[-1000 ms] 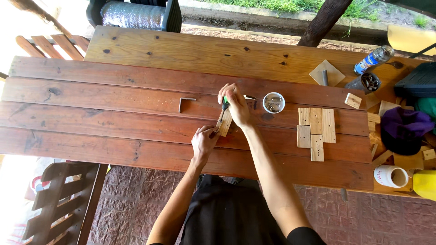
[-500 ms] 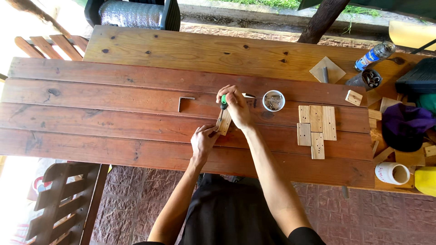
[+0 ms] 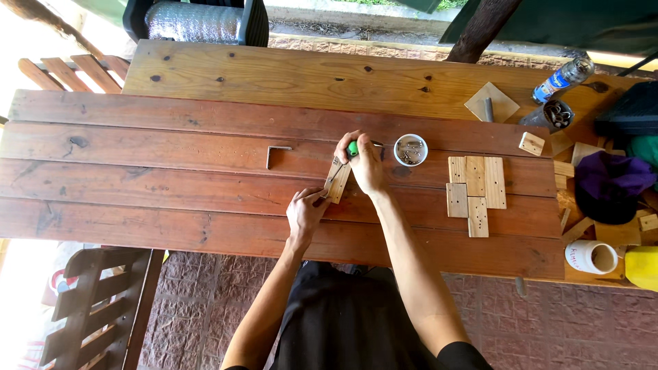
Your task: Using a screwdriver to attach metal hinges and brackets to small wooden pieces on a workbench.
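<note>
Two hands at work on red plank surface (image 3: 171, 199). Left hand (image 3: 306, 212) pinches lower end of small wooden block (image 3: 336, 181), lying mid-surface. Right hand (image 3: 365, 163) closed around green-handled screwdriver (image 3: 352, 147) above block. Bowl of screws (image 3: 410, 149) just beside; metal angle bracket (image 3: 276, 153) apart.

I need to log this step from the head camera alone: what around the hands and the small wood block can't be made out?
- Tool tip: the right hand covers all but the green handle.
- Small wood block: its face under the tool is hidden by that hand, and its near end by the left hand.
- Small white bowl: metal pieces inside are too small to identify.
- Black cup at the far right: contents too small to tell.
</note>
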